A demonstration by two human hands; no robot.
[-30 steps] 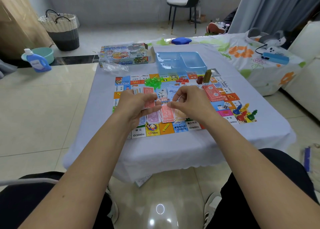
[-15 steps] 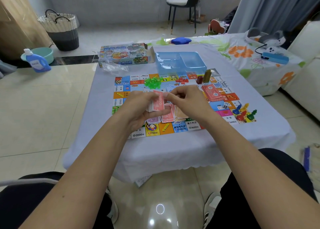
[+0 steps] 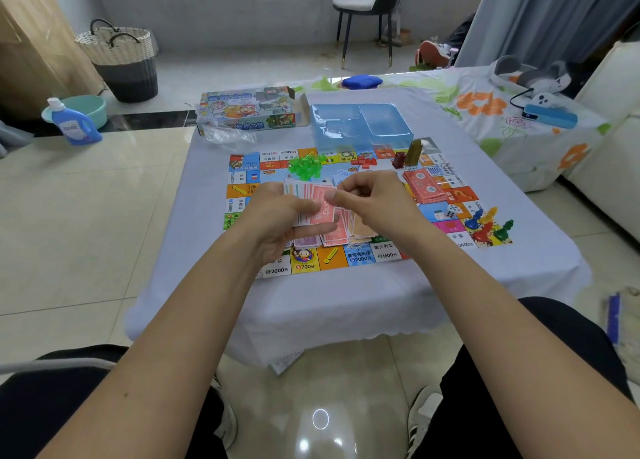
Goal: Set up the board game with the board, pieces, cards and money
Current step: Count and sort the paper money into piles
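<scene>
The colourful game board lies flat on a table covered in pale cloth. My left hand holds a stack of paper money, red note on top. My right hand pinches the top red note's right edge. Sorted piles of purple, red and tan notes lie on the board under my hands. Green houses, red houses, a red card pile, dice and coloured pawns also sit on the board.
The game box, a clear plastic bag and a blue plastic tray stand behind the board. A second covered table with a blue device is at the right. A detergent bottle and basket stand on the floor at the left.
My hands have risen slightly from the piles and come together; the right hand now pinches the top red note of the stack in my left hand.
</scene>
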